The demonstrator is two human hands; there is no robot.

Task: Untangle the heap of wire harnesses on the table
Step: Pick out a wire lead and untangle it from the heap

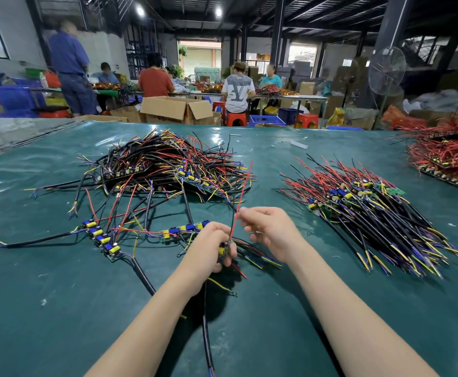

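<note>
Task looks approx. half done, judging by the piles. The tangled heap sits mid-counter, far side, w/ black, red, yellow & purple leads crossing every way, so plenty is left. To the right, well apart, is a laid-out pile w/ leads running roughly parallel; prob. the finished ones. Left hand holds one harness just above the counter, near edge, its fingers curled round the small board. Right hand is just beside it, fingers narrow & seemingly pinching the red wire that rises from that board; blur makes the contact hard to confirm. A black cable trails from the held piece toward the viewer. Counts: 2 hands; 1 harness in hand; 2 board strips lying loose near the left hand, their leads running back into the heap; 3 piles total incl. a red-wire pile at far right, which may be separate work. Individual harnesses in the heaps: too many & too overlapped to count. Left to do, est.: free the held one, the 2 strips, then the whole heap.
</note>
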